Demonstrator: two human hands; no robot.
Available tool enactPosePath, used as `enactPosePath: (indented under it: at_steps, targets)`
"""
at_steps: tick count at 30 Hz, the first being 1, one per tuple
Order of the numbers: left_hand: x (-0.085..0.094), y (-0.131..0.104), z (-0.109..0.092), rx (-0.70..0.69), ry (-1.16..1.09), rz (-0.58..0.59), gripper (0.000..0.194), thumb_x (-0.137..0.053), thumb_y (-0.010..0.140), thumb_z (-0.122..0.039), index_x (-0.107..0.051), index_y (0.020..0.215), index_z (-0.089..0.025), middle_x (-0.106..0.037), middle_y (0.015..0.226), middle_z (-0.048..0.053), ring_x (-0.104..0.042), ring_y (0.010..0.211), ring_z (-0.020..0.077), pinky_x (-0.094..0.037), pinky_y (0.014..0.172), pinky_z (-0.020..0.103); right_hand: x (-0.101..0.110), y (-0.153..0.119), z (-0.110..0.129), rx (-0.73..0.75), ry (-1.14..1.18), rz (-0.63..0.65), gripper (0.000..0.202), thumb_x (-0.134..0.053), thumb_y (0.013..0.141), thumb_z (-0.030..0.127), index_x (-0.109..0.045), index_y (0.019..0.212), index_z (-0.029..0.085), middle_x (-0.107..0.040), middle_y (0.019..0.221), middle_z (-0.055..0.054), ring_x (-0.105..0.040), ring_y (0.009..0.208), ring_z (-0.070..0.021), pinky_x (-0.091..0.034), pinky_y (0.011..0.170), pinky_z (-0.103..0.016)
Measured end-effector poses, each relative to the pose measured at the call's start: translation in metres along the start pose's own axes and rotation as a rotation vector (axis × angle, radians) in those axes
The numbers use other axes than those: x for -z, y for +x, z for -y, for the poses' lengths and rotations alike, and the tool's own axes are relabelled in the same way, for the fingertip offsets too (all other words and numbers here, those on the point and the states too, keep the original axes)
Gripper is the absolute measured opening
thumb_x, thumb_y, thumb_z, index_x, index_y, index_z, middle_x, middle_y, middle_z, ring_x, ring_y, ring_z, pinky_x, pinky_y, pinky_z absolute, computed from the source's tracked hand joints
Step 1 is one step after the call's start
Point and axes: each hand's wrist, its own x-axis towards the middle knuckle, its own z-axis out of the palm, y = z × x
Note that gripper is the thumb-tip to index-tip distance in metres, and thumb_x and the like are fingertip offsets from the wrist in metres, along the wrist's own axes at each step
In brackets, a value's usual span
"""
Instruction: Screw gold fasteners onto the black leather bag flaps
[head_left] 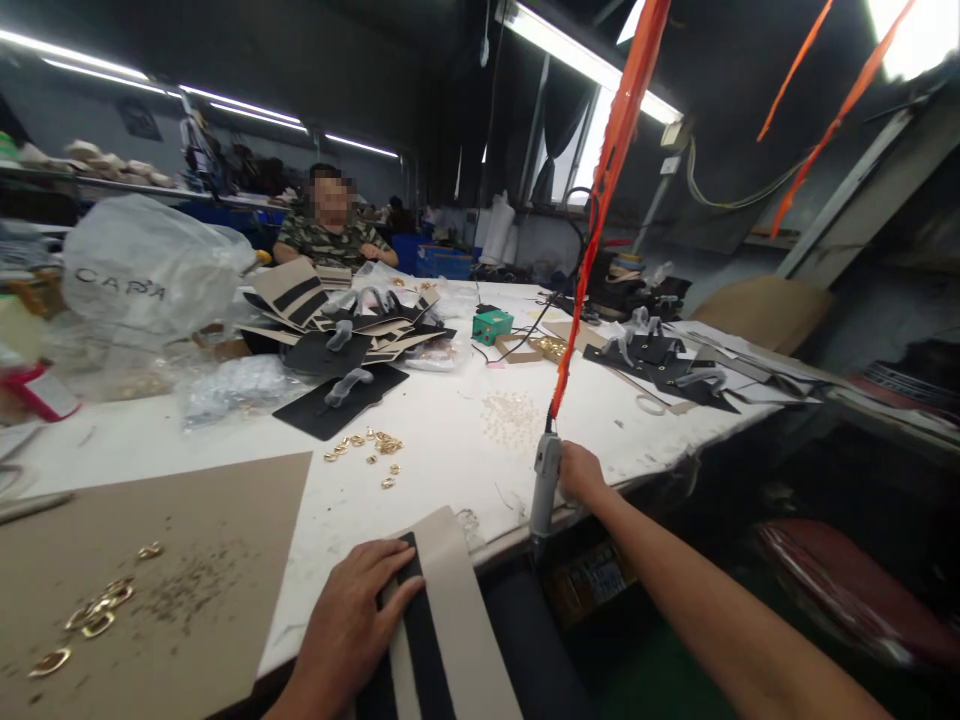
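My left hand (356, 605) is closed on a beige panel (457, 590) with black strips, its thumb and fingers on one black strip. The panel lies at the table's near edge, its lower part running out of view. A grey electric screwdriver (545, 485) hangs upright, tip down, from an orange strap (600, 200). My right hand (581, 473) is directly beside the screwdriver, with its fingers mostly hidden behind it; I cannot tell whether they touch it. Gold metal fittings (386, 442) and small pale pieces (514, 418) lie beyond on the white table (442, 470).
To the left, a brown board (225, 500) carries gold rings (97, 610) and dark crumbs. Black panels with grey handles (337, 360) are piled farther back, near a clear plastic bag (150, 265). A green box (492, 325) stands mid-table. A person (337, 230) sits across. A red stool (840, 580) is at right.
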Motion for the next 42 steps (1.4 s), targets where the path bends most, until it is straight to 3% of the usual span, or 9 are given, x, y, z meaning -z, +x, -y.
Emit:
enactPosePath:
  at_steps: [5, 7, 10, 13, 15, 20, 22, 28, 42]
  targets:
    - [0.011, 0.003, -0.025, 0.155, -0.148, 0.053, 0.022, -0.083, 0.081, -0.027, -0.081, 0.103, -0.022, -0.08, 0.112, 0.01, -0.073, 0.108, 0.0302, -0.06, 0.097, 0.051, 0.011, -0.026, -0.006, -0.145, 0.307, -0.1, 0.023, -0.066, 0.101, 0.04, -0.072, 0.1, 0.017, -0.074, 0.098, -0.006, -0.071, 0.085, -0.0176, -0.061, 0.078, -0.033]
    - [0.012, 0.002, -0.03, 0.207, -0.155, 0.062, 0.028, -0.088, 0.077, -0.022, -0.08, 0.104, -0.022, -0.079, 0.112, 0.009, -0.071, 0.11, 0.0285, -0.058, 0.1, 0.049, 0.016, -0.042, -0.011, -0.207, 0.442, -0.165, 0.034, -0.062, 0.096, 0.048, -0.071, 0.093, 0.015, -0.075, 0.085, -0.008, -0.075, 0.078, -0.023, -0.06, 0.069, -0.032]
    - [0.01, -0.001, -0.033, 0.258, -0.165, 0.073, 0.032, -0.091, 0.075, -0.021, -0.078, 0.104, -0.021, -0.078, 0.114, 0.008, -0.069, 0.112, 0.0269, -0.055, 0.102, 0.046, 0.024, -0.074, -0.01, -0.277, 0.592, -0.232, 0.046, -0.068, 0.082, 0.057, -0.071, 0.095, 0.014, -0.076, 0.085, -0.012, -0.077, 0.075, -0.027, -0.061, 0.063, -0.034]
    - [0.009, -0.003, -0.034, 0.276, -0.189, 0.08, 0.033, -0.092, 0.075, -0.021, -0.078, 0.105, -0.022, -0.078, 0.116, 0.007, -0.068, 0.114, 0.0265, -0.053, 0.103, 0.046, 0.029, -0.109, 0.011, -0.322, 0.671, -0.285, 0.045, -0.076, 0.075, 0.058, -0.073, 0.094, 0.017, -0.076, 0.086, -0.011, -0.074, 0.072, -0.0264, -0.059, 0.062, -0.034]
    - [0.009, -0.002, -0.035, 0.284, -0.202, 0.088, 0.034, -0.093, 0.073, -0.021, -0.078, 0.103, -0.023, -0.078, 0.114, 0.006, -0.068, 0.113, 0.0272, -0.052, 0.102, 0.047, 0.027, -0.128, 0.039, -0.244, 0.634, -0.225, 0.04, -0.073, 0.081, 0.058, -0.073, 0.094, 0.021, -0.076, 0.083, -0.009, -0.072, 0.07, -0.0257, -0.057, 0.063, -0.035]
    - [0.01, -0.001, -0.036, 0.289, -0.208, 0.102, 0.034, -0.093, 0.074, -0.023, -0.077, 0.104, -0.023, -0.077, 0.114, 0.006, -0.065, 0.114, 0.0284, -0.049, 0.102, 0.048, -0.009, -0.149, 0.125, 0.18, 0.565, 0.337, 0.029, -0.068, 0.089, 0.052, -0.073, 0.085, 0.024, -0.071, 0.077, -0.002, -0.066, 0.072, -0.0214, -0.052, 0.072, -0.032]
    - [0.009, -0.002, -0.036, 0.285, -0.199, 0.098, 0.034, -0.092, 0.075, -0.024, -0.076, 0.105, -0.023, -0.076, 0.114, 0.006, -0.064, 0.115, 0.0282, -0.048, 0.1, 0.047, -0.03, -0.145, 0.147, 0.339, 0.534, 0.461, 0.025, -0.062, 0.094, 0.045, -0.07, 0.083, 0.023, -0.069, 0.083, -0.002, -0.065, 0.08, -0.0207, -0.049, 0.077, -0.032]
    - [0.008, -0.003, -0.035, 0.281, -0.194, 0.113, 0.033, -0.091, 0.078, -0.027, -0.075, 0.106, -0.022, -0.075, 0.114, 0.005, -0.061, 0.114, 0.0274, -0.048, 0.097, 0.045, -0.064, -0.134, 0.159, 0.459, 0.415, 0.54, 0.02, -0.057, 0.098, 0.036, -0.069, 0.088, 0.023, -0.064, 0.088, -0.001, -0.061, 0.086, -0.02, -0.044, 0.081, -0.033]
    - [0.005, -0.004, -0.03, 0.237, -0.219, 0.113, 0.03, -0.087, 0.083, -0.03, -0.072, 0.108, -0.021, -0.074, 0.117, 0.004, -0.061, 0.115, 0.0272, -0.047, 0.098, 0.046, -0.065, -0.127, 0.166, 0.352, 0.389, 0.565, 0.012, -0.066, 0.091, 0.032, -0.072, 0.085, 0.023, -0.068, 0.084, 0.0, -0.063, 0.079, -0.02, -0.045, 0.076, -0.034]
